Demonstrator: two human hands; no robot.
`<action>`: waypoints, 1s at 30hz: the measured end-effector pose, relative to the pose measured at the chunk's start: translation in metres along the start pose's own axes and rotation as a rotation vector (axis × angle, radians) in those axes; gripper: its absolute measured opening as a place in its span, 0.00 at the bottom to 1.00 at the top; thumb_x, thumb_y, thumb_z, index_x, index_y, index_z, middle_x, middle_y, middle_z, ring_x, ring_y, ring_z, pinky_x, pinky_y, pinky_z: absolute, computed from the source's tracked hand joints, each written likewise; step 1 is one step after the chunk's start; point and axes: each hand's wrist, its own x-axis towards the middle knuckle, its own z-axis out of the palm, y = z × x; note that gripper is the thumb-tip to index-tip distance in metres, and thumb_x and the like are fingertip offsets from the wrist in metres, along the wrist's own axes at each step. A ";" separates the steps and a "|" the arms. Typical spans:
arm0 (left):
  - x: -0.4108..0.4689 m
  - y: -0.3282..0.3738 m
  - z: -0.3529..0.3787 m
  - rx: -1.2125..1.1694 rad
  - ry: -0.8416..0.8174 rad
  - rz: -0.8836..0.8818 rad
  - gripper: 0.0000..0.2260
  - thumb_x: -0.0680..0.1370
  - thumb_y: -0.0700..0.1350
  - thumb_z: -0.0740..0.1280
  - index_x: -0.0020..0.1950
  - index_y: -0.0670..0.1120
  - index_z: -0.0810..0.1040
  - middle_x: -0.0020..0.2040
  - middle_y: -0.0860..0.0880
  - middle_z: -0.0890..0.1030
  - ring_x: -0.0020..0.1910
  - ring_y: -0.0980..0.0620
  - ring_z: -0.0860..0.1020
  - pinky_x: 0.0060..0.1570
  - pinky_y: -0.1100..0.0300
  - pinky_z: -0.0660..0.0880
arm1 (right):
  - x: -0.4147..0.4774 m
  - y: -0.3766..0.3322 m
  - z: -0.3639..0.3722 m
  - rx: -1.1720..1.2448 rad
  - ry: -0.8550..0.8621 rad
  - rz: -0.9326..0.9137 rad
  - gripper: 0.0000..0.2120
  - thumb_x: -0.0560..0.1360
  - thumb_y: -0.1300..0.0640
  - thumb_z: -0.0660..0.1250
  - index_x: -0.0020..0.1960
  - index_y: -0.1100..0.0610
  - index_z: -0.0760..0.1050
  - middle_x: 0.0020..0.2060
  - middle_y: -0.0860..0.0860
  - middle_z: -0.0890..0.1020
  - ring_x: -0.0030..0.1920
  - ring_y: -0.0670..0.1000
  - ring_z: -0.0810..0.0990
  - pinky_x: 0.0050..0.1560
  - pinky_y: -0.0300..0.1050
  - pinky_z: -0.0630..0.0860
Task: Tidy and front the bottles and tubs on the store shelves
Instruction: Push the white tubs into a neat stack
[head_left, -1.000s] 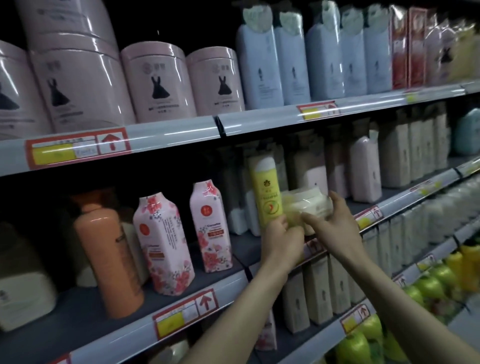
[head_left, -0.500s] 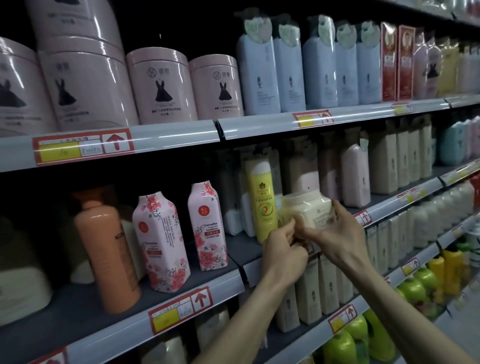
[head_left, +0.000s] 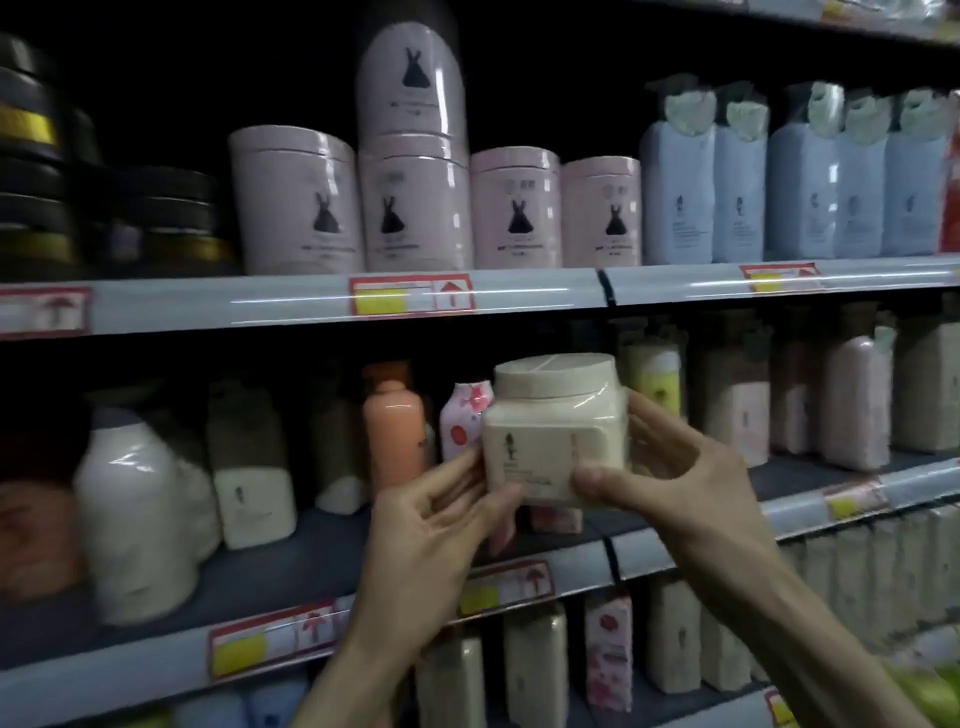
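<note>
A cream square tub (head_left: 550, 431) with a round lid is held upright in the air in front of the middle shelf (head_left: 270, 561). My left hand (head_left: 436, 540) grips its lower left corner, and my right hand (head_left: 680, 483) grips its right side with the thumb on the front label. Behind the tub stand an orange bottle (head_left: 392, 426) and a pink floral bottle (head_left: 462, 415), partly hidden. On the top shelf (head_left: 519, 291) several pink tubs (head_left: 296, 208) carry a black dress mark, one stacked on another.
Light blue bottles (head_left: 737, 192) fill the top shelf's right side and black tubs (head_left: 156, 208) its left. White and cream bottles (head_left: 135, 499) stand at the middle shelf's left, pale pink ones (head_left: 852, 395) at its right. Cream bottles (head_left: 535, 670) line the shelf below.
The view has swung to the left and up along the shelves. Both hands have lifted the cream tub away from the yellow bottle and turned it upright, label toward me.
</note>
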 end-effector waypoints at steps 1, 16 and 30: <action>-0.010 0.007 -0.025 0.023 0.049 0.004 0.20 0.69 0.38 0.74 0.60 0.47 0.82 0.55 0.51 0.86 0.56 0.57 0.84 0.52 0.68 0.79 | 0.001 -0.001 0.025 0.029 -0.048 -0.008 0.34 0.60 0.56 0.83 0.64 0.45 0.80 0.56 0.41 0.87 0.59 0.41 0.84 0.59 0.40 0.80; -0.158 0.114 -0.340 0.425 0.586 0.032 0.22 0.75 0.33 0.72 0.65 0.50 0.78 0.57 0.59 0.85 0.59 0.61 0.82 0.54 0.69 0.78 | -0.041 -0.037 0.395 0.406 -0.653 -0.007 0.30 0.67 0.66 0.80 0.65 0.51 0.78 0.56 0.43 0.87 0.59 0.44 0.84 0.54 0.34 0.79; -0.138 0.046 -0.484 0.654 0.739 -0.131 0.21 0.77 0.29 0.69 0.63 0.51 0.81 0.55 0.57 0.86 0.59 0.61 0.82 0.60 0.63 0.78 | -0.016 0.032 0.556 -0.065 -0.886 0.035 0.31 0.73 0.63 0.75 0.69 0.51 0.64 0.60 0.43 0.80 0.56 0.33 0.79 0.55 0.26 0.73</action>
